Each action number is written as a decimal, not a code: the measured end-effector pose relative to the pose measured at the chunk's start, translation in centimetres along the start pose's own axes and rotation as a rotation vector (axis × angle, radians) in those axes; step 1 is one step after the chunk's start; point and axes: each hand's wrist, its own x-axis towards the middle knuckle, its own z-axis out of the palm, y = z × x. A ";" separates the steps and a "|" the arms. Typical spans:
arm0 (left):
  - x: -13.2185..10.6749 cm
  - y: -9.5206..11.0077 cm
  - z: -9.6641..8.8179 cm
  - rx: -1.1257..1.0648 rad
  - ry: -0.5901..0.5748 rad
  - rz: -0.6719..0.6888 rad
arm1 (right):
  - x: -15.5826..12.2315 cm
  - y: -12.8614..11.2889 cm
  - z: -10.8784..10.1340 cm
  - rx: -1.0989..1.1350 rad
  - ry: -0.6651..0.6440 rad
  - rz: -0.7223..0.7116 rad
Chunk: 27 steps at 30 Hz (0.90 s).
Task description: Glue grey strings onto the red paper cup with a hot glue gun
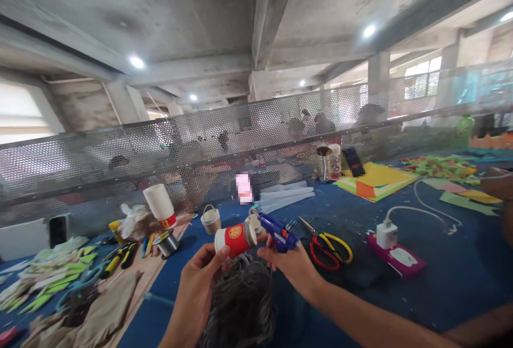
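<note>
Cup and glue gun meet between the person's two hands, and the line between them is what matters. The left hand is clamped on the red paper cup, thumb and fingers pinching its near, left end. The cup lies on its side, its long axis running almost level from that grip out to the right, rising slightly. Its white far end faces the right hand.

The right hand is closed on the handle of the blue glue gun, with the gun's body reaching up and left from the grip. Its tip points straight at the cup's free end. Tip and cup are just beside each other. Whether they touch cannot be told, as the spot is small and blurred.

Both things are held in the air above the blue table. A grey fuzzy bundle sits directly below both grips. Scissors with red and yellow handles lie on the table just right of the gun hand. A small basket stands beyond the cup hand.
</note>
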 end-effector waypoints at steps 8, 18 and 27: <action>-0.7 -0.4 1.1 -0.074 -0.001 -0.017 | -0.5 -0.1 0.5 -0.037 0.055 0.020; -0.9 -0.8 1.4 -0.112 0.037 0.003 | -0.3 0.1 0.6 -0.043 0.103 0.005; -0.7 -0.7 0.4 0.249 0.049 0.134 | -0.2 -1.5 0.2 0.123 0.218 -0.120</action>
